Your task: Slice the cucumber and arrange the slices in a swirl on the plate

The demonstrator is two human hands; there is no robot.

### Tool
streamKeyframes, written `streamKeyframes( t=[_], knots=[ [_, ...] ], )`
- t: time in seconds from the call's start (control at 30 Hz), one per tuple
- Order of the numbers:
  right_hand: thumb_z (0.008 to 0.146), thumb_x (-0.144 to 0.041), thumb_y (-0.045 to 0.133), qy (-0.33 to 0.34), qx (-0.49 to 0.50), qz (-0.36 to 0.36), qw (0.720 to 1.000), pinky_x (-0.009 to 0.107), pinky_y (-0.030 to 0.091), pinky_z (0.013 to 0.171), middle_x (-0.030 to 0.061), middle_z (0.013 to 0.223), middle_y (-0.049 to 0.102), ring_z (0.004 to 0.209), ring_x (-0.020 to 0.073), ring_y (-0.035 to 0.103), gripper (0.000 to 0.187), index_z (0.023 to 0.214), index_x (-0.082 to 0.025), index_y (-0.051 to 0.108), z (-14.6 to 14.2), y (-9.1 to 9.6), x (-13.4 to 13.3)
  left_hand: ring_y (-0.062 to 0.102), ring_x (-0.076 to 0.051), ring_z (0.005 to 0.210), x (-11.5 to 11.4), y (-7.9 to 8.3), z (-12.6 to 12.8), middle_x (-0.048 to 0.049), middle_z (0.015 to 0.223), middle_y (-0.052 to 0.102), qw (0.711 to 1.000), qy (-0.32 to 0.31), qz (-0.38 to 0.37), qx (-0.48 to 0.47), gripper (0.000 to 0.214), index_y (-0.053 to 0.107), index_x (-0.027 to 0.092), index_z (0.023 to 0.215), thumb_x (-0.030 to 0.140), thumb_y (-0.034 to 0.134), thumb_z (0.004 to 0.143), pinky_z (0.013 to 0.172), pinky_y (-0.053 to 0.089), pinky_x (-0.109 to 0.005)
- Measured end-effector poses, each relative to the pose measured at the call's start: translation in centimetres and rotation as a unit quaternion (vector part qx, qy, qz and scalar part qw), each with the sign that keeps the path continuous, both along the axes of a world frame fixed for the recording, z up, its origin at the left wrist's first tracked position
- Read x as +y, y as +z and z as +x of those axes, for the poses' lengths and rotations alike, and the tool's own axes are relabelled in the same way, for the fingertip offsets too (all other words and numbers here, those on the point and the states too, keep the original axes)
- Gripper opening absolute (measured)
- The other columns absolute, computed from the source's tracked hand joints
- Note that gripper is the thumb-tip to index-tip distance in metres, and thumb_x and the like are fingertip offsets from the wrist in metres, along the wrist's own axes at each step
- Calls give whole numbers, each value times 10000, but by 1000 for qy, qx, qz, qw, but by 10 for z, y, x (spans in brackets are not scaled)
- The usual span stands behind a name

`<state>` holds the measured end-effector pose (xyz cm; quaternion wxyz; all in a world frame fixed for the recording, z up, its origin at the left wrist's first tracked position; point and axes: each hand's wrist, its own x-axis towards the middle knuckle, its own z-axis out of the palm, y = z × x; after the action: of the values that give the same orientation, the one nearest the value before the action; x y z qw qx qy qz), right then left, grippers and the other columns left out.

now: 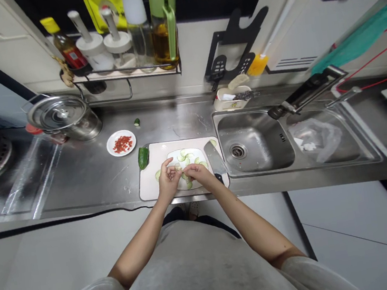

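Observation:
Over a white plate (pixel 200 152) on the cutting board (pixel 154 151), my two hands meet with a thin cucumber slice (pixel 178 166) between them. My left hand (pixel 168 179) has its fingers curled and pinches one side of the slice. From the other side, the fingertips of my right hand (pixel 199 172) are closed on it too. Pale cucumber slices (pixel 185 155) lie curled on the plate. To the right of the plate rests a cleaver (pixel 214 157), its dark handle partly behind my right hand. A cut cucumber piece (pixel 143 158) sits at the board's left edge.
A small dish of red bits (pixel 122 143) stands left of the board, near a cucumber end (pixel 136 122). Farther left is a lidded steel pot (pixel 67 115). A double sink (pixel 256 141) adjoins the board on the right. A rack of bottles (pixel 126 73) hangs on the wall.

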<state>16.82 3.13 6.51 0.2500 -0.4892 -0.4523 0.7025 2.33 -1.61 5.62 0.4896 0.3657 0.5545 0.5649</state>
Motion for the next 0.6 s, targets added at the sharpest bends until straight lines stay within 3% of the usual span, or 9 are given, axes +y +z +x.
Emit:
streamKeyframes(
  t=[0.13, 0.27, 0.43, 0.6],
  knots=[
    [677, -348, 642, 76, -19, 56, 995, 220, 390, 565, -44, 604, 549, 560, 89, 466, 212, 782, -164, 654, 8, -7, 7, 580, -95, 744, -1, -3, -3, -3, 864, 596, 1000, 0, -7, -1, 613, 452, 197, 1272, 274, 713, 722, 716, 457, -230],
    [713, -285, 619, 172, -83, 142, 971, 218, 390, 599, -31, 635, 594, 610, 105, 502, 141, 766, -171, 685, 13, -13, 19, 574, -89, 700, -5, -13, -5, 11, 827, 582, 998, -17, -42, 36, 548, 497, 180, 1220, 236, 690, 710, 696, 460, -234],
    [733, -161, 580, 262, -228, 226, 910, 202, 343, 596, -35, 633, 591, 616, 103, 493, 112, 745, -184, 689, 12, -13, 25, 540, -91, 630, -11, -26, -3, 18, 821, 598, 979, -76, -80, 171, 443, 569, 198, 1147, 163, 637, 711, 670, 448, -252],
    [752, -153, 579, 309, -346, 264, 846, 209, 295, 579, -7, 716, 623, 645, 115, 501, 80, 774, -187, 648, 8, -10, 23, 564, -160, 757, -10, -31, 3, -29, 878, 621, 930, -113, -60, 345, 345, 642, 203, 1039, 100, 585, 715, 733, 451, -299]
  ],
)
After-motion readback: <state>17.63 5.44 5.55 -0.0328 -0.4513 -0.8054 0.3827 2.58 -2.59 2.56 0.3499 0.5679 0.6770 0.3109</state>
